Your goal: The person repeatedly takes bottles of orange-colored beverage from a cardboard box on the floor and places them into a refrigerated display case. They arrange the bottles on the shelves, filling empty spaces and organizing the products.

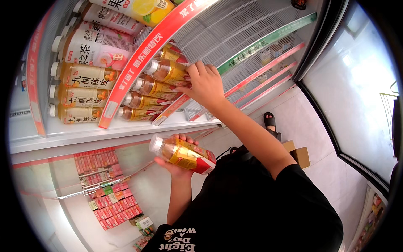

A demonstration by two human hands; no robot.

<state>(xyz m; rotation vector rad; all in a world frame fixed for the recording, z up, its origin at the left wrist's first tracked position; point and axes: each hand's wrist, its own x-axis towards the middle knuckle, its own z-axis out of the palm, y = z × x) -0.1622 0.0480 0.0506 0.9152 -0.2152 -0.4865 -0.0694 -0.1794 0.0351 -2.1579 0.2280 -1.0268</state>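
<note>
My left hand (180,170) is wrapped around a plastic drink bottle (185,154) with a gold and red label and a white cap. It is held tilted in front of my black shirt, cap to the left. Above it, my right hand (204,82) reaches into the open fridge and grips the lower part of a similar bottle (167,70) on a wire shelf. That bottle stands in a row with several matching gold-label bottles (148,102). My right fingertips partly cover its label.
A red shelf strip (143,58) with writing fronts the shelf above, which holds orange-label bottles (86,77) and pink-label bottles (100,52). The fridge's glass door (355,85) stands open at right. A glass counter with small boxes (116,208) is at lower left; a cardboard box (302,157) sits on the floor.
</note>
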